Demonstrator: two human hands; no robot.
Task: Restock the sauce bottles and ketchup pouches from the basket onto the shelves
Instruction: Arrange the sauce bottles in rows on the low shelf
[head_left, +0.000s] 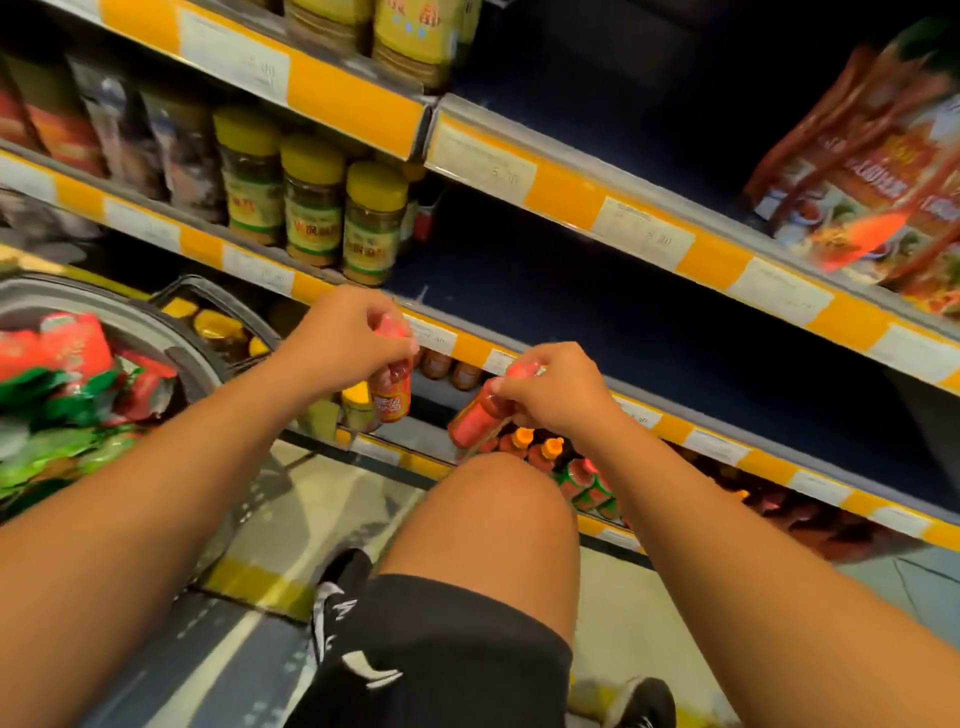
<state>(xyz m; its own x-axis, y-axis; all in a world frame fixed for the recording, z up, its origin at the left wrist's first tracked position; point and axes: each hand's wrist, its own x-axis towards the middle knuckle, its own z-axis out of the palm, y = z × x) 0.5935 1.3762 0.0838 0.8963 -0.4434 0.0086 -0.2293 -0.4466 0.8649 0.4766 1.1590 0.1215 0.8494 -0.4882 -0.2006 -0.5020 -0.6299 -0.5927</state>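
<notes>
Person crouched at store shelves (644, 415), 2 red sauce bottles in grip: left hand (348, 338) curled round 1 (390, 397), right hand (556, 389) round another (475, 418), w/ pouch-filled basket (156, 332) at left.

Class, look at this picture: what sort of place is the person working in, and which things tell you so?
Most likely a grocery shop aisle: tiered shelves edged with price-label strips, rows of yellow-lidded jars, and a basket of pouches.

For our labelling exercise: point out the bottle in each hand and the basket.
Left-hand bottle (390, 397): head view, on its label.
Right-hand bottle (470, 418): head view, on its red body.
Basket (124, 317): head view, on its grey rim.
</notes>
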